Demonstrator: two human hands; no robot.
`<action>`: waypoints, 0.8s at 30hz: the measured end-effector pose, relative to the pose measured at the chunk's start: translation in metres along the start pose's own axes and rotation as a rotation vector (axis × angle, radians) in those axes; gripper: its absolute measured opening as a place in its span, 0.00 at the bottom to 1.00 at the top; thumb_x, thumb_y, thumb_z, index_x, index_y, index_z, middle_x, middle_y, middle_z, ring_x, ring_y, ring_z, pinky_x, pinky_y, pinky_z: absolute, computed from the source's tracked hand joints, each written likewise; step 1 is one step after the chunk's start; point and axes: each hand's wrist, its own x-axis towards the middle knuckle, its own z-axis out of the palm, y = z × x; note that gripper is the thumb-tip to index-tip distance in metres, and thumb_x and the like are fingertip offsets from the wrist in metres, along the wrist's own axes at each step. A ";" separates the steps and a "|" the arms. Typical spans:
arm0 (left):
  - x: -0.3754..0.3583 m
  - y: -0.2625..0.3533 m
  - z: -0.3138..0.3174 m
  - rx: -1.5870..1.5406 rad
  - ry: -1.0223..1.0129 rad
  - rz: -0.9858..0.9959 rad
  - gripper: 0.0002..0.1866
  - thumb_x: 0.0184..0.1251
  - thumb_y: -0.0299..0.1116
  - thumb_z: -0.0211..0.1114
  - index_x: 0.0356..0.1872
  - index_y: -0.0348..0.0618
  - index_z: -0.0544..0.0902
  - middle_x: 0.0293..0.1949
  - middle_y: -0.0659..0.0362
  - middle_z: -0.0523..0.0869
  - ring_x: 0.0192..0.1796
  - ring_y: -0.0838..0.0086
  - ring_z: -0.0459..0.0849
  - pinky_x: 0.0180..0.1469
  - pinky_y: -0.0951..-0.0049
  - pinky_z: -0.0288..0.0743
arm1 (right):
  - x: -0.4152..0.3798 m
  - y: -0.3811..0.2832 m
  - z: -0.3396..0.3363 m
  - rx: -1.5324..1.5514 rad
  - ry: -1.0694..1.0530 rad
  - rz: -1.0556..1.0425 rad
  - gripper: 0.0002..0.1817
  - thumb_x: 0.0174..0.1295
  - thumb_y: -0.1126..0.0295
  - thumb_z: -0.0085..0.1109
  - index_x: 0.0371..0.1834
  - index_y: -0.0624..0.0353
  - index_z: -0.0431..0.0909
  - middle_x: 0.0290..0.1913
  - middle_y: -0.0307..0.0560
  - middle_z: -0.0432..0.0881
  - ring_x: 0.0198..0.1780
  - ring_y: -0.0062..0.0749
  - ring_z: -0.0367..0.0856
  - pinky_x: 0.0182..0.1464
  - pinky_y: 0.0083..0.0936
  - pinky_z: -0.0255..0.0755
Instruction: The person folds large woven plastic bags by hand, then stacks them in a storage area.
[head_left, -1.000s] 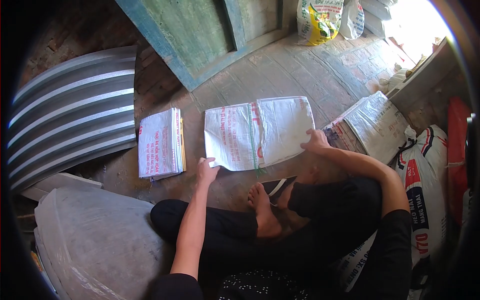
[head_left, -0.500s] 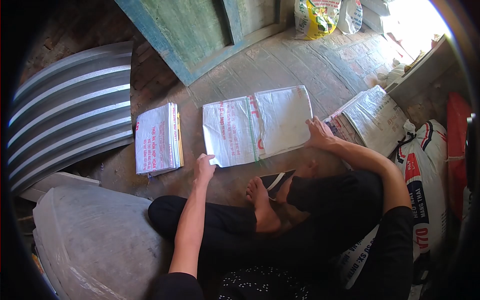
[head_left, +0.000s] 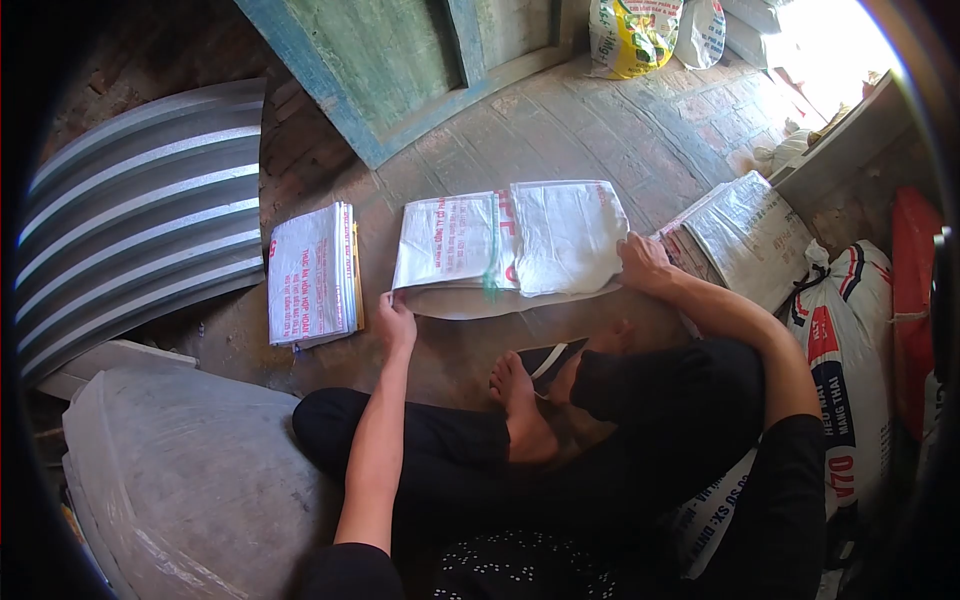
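Note:
A white woven sack (head_left: 455, 240) with red print lies folded on the brick floor in front of me, its near edge bowed and lifted. My left hand (head_left: 396, 322) pinches its near left corner. At the right end, my right hand (head_left: 645, 262) grips the edge, fingers partly hidden by the sack. Left of it sits a stack of folded sacks (head_left: 308, 275), white with red lettering and yellowish edges. Beyond my right hand rests another pile of folded sacks (head_left: 745, 235).
Corrugated sheeting (head_left: 150, 200) leans at the left. A blue-green wooden door panel (head_left: 400, 90) stands behind. Full sacks (head_left: 850, 350) crowd my right, and a plastic-wrapped grey bundle (head_left: 200, 470) is near my left knee. My foot and a sandal (head_left: 552, 362) are close to the sack.
The sack's near edge has risen and curved, showing its underside. My left hand has shifted slightly left with the corner; my right hand has moved slightly right.

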 end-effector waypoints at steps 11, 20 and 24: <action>0.020 -0.032 0.001 -1.099 -0.082 -0.954 0.20 0.79 0.49 0.57 0.62 0.51 0.75 0.54 0.59 0.81 0.56 0.66 0.80 0.59 0.53 0.79 | 0.005 -0.012 -0.005 0.176 0.038 0.165 0.33 0.66 0.36 0.55 0.36 0.60 0.89 0.40 0.59 0.86 0.47 0.57 0.85 0.50 0.48 0.77; 0.037 -0.051 -0.012 -1.534 0.027 -0.961 0.18 0.76 0.39 0.52 0.62 0.50 0.79 0.60 0.55 0.85 0.61 0.60 0.85 0.64 0.51 0.80 | 0.025 0.006 0.020 0.624 0.355 0.732 0.39 0.70 0.33 0.43 0.45 0.62 0.87 0.53 0.65 0.84 0.60 0.59 0.80 0.62 0.46 0.70; 0.034 -0.035 -0.013 -1.566 0.172 -0.895 0.17 0.76 0.40 0.56 0.59 0.48 0.81 0.58 0.56 0.86 0.58 0.62 0.86 0.59 0.56 0.84 | 0.049 0.026 0.037 1.233 0.507 0.998 0.40 0.72 0.35 0.40 0.58 0.65 0.81 0.61 0.64 0.80 0.63 0.57 0.77 0.63 0.45 0.68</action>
